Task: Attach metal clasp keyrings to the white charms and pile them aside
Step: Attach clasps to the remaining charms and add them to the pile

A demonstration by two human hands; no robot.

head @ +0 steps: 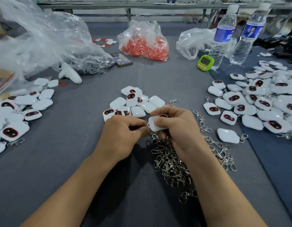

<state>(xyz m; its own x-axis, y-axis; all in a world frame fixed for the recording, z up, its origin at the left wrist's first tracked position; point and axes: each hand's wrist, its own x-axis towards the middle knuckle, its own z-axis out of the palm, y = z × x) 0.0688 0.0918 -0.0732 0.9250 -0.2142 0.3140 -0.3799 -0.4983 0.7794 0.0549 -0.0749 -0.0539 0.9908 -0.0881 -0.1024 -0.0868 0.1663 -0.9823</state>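
My right hand (176, 126) grips a white charm (156, 124) just above the grey table (76, 161). My left hand (124, 131) pinches something small at the charm's left corner loop; what it pinches is hidden by the fingers. Behind the hands lies a cluster of loose white charms (133, 102), some face up with dark red-rimmed faces. A heap of metal clasp keyrings (173, 163) lies under and in front of my right hand. To the right sits a big pile of charms with keyrings (260, 102). Another pile of charms (15, 115) is at the left.
A clear bag of red parts (145, 43) and a phone (121, 59) lie at the back. Two water bottles (224, 33) and a green timer (205, 62) stand back right. A large crumpled plastic bag (43, 41) and a white controller (69, 73) are back left.
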